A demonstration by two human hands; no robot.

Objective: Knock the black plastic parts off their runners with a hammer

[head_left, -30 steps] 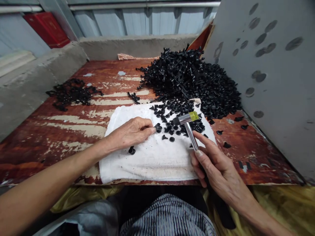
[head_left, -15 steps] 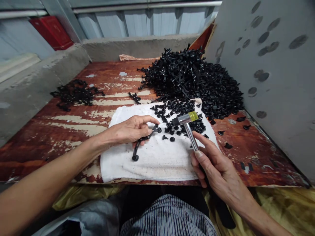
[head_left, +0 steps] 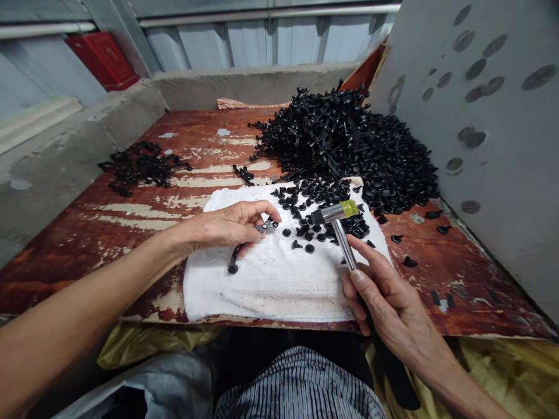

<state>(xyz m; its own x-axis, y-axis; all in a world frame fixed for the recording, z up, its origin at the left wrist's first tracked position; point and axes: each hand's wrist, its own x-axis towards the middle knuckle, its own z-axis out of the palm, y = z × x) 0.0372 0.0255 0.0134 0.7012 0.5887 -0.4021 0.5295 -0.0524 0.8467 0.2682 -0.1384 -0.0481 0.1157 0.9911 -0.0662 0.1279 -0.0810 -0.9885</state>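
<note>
My left hand (head_left: 238,224) is closed on a black curved strip (head_left: 234,261) with round ends, held over the white cloth (head_left: 271,291). One end of the strip sticks out between thumb and index finger; the other hangs below the palm. My right hand (head_left: 386,294) grips the dark handle of a small hammer (head_left: 334,215), with a metal head, one black face and one yellow face. The hammer head hovers at the edge of the small black round pieces (head_left: 310,248) scattered over the cloth. Part of the strip is hidden by my left fingers.
Behind the cloth rises a large heap of black parts (head_left: 323,134). A smaller pile (head_left: 146,166) lies at the left on the worn red-brown table (head_left: 105,233), and a few strips (head_left: 243,174) lie between them. A grey panel (head_left: 489,145) stands along the right side.
The strip in my left hand has turned and drawn in closer to the palm, with the index finger now curled over its upper end. The whole view has shifted slightly.
</note>
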